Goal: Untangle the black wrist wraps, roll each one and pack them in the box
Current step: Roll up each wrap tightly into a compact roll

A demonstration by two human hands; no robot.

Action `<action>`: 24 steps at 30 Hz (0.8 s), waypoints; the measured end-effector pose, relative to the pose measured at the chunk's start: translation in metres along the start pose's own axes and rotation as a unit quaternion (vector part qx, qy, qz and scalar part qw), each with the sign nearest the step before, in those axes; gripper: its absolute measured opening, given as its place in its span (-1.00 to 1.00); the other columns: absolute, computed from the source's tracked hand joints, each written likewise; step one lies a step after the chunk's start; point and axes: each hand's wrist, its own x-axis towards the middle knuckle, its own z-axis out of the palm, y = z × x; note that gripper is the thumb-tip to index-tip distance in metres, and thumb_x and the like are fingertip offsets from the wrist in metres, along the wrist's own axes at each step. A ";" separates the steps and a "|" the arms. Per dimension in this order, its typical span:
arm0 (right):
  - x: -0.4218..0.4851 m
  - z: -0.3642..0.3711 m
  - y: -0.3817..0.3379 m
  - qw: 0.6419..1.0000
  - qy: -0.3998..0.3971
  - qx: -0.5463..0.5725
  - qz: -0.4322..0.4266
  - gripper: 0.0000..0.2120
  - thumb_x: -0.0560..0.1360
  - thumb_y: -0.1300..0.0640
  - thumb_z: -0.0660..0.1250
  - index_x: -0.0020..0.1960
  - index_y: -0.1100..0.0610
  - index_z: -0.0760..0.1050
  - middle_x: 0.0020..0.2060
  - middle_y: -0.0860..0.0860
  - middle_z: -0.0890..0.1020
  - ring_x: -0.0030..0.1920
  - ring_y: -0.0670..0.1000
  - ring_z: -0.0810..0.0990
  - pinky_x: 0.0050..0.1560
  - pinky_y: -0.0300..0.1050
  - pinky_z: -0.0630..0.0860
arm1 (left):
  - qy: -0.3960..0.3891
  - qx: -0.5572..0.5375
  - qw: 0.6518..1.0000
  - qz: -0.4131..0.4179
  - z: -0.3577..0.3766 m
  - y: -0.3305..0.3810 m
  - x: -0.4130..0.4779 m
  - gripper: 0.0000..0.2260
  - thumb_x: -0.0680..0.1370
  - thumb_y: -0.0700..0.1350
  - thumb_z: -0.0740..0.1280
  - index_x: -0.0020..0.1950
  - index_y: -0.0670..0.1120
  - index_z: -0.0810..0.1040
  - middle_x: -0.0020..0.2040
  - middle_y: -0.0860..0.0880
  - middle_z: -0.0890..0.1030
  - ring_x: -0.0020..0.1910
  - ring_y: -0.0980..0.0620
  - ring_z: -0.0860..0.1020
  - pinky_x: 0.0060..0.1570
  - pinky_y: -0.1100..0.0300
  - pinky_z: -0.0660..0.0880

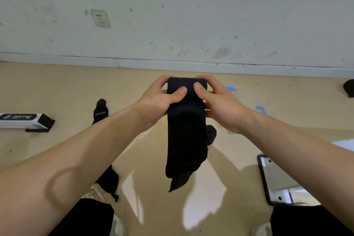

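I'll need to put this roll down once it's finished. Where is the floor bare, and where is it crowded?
Bare floor runs along the baseboard, beyond the box and the XUETING wrap. Another patch lies between the rolled wrap and the black-edged device. Crowded: down left of the held wrap, where a loose wrap lies.

A glossy tan floor [57, 86] meets a scuffed white wall. At far left lies a long white-and-black box [26, 120] marked BRTW, with a black XUETING wrist wrap [100, 111] near it. A rolled black wrap [211, 134] sits mid-floor and a loose black wrap [109, 180] lies nearer. To the right are blue tape marks [230, 88] and a black-framed reflective device [275, 180].
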 end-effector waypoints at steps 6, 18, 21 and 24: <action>0.000 0.003 0.002 0.999 -0.003 0.033 -0.001 -0.76 0.68 0.12 0.27 0.33 -0.02 0.42 0.07 0.21 0.58 -0.06 0.12 0.65 0.00 0.04 0.62 | -0.042 -0.143 0.988 -0.035 0.011 -0.007 -0.003 -0.49 0.58 -0.09 0.43 0.48 -0.22 0.40 0.33 -0.26 0.62 0.27 -0.24 0.64 0.30 -0.11 0.57; -0.004 0.012 -0.001 0.994 0.052 0.092 0.008 -0.80 0.59 0.01 0.22 0.17 -0.16 0.50 0.07 0.05 0.66 0.03 0.06 0.67 0.00 0.00 0.59 | -0.086 -0.190 0.978 -0.026 0.020 0.010 -0.023 -0.54 0.66 0.01 0.25 0.47 -0.24 0.47 0.28 -0.24 0.61 0.26 -0.18 0.61 0.35 -0.08 0.50; -0.006 0.014 0.004 0.994 0.062 0.084 0.027 -0.73 0.56 -0.02 0.23 0.25 -0.09 0.49 0.13 0.07 0.67 0.09 0.07 0.69 0.08 0.03 0.62 | -0.066 -0.129 0.989 -0.034 0.018 0.006 -0.016 -0.22 0.49 0.31 0.46 0.52 -0.16 0.39 0.38 -0.19 0.59 0.31 -0.16 0.63 0.40 -0.13 0.49; -0.008 0.014 0.006 0.994 0.071 0.068 0.048 -0.69 0.59 -0.01 0.22 0.28 0.07 0.50 0.14 0.11 0.67 0.03 0.03 0.69 -0.01 -0.05 0.58 | -0.063 -0.022 0.997 -0.023 0.016 0.005 -0.013 -0.33 0.53 0.38 0.34 0.40 -0.12 0.54 0.28 -0.13 0.68 0.25 -0.10 0.66 0.39 -0.09 0.50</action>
